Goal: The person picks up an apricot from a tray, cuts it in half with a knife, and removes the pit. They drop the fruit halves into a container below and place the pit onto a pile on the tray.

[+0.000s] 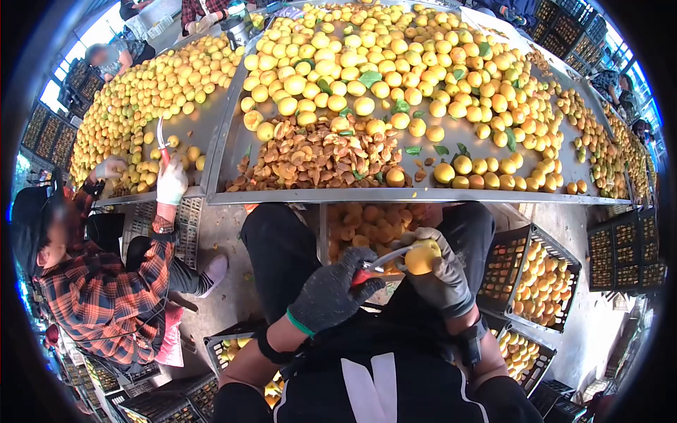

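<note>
My left hand [328, 289], in a dark glove with a green cuff, is closed around a red-handled knife [384, 259] with a curved metal blade. The blade reaches up to the yellow apricot [422, 258] in my right hand [446, 278]. That hand wears a grey glove, its fingers wrapped round the fruit. Whether the blade has cut in cannot be made out. Below the table edge, between my knees, is a crate with orange apricot halves [374, 224], partly hidden by my hands.
Ahead, a metal table [296, 196] bears whole apricots [338, 63] and a heap of brownish pieces [317, 155]. To the left, a person in a plaid shirt [106, 299] holds a similar red-handled tool [163, 144]. Fruit-filled black crates [539, 278] flank me.
</note>
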{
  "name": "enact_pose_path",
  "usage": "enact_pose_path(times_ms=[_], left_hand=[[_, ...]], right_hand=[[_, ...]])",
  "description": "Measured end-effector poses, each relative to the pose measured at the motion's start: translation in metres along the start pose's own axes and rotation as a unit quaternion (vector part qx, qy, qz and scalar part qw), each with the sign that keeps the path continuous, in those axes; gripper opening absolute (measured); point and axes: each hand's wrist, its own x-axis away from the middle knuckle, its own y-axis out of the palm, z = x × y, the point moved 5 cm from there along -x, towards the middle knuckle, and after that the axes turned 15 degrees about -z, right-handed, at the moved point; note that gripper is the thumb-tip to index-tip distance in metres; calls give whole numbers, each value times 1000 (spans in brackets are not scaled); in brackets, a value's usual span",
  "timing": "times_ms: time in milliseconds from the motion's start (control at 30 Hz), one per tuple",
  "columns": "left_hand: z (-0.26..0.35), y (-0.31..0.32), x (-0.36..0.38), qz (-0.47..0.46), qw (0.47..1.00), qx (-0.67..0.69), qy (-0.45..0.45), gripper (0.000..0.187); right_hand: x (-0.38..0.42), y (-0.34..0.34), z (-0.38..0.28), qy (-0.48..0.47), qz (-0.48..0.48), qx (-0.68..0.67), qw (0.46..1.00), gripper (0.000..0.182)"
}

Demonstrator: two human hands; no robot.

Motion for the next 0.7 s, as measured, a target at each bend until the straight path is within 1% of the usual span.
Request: enact_pose_path(times_ms=[33,100,133,167,200,233,300,400,433,500,533,600,633,700], left_hand=[[-3,7,3,0,1000,1,-1,46],[-10,20,9,-24,998,-34,-47,41],[-10,22,12,-23,998,-33,-49,41],[-10,23,14,-18,997,-45,-55,36],[-10,23,16,-13,996,-57,-62,31],[-10,23,18,-13,996,-57,-63,31],[-5,20,21,21,995,-100,-11,25],[-8,21,24,38,992,-124,-7,24],[-8,22,24,38,992,-123,-7,24],[-10,21,25,73,991,-104,-38,24],[-11,21,26,74,991,-104,-37,24],[-13,21,26,49,993,-103,-32,32],[-11,22,25,49,993,-102,-33,32],[-5,19,24,80,991,-103,-12,20]], right_hand=[[-3,6,-1,-16,-5,22,1000,52],[-5,13,0,-16,0,26,1000,53],[-5,12,1,-9,-14,80,997,54],[-4,13,2,-2,-27,134,991,55],[-5,18,4,0,-20,125,992,55],[-5,20,6,2,-20,125,992,55],[-5,23,10,3,-23,117,993,54],[-6,28,14,-3,-20,115,993,54],[-6,29,15,-3,-20,115,993,54],[-7,32,15,-5,-27,108,994,55],[-7,33,16,-5,-27,108,994,55],[-6,35,16,-3,-30,127,991,56],[-6,35,16,-2,-29,127,991,56],[-8,37,17,-3,-40,121,992,55]])
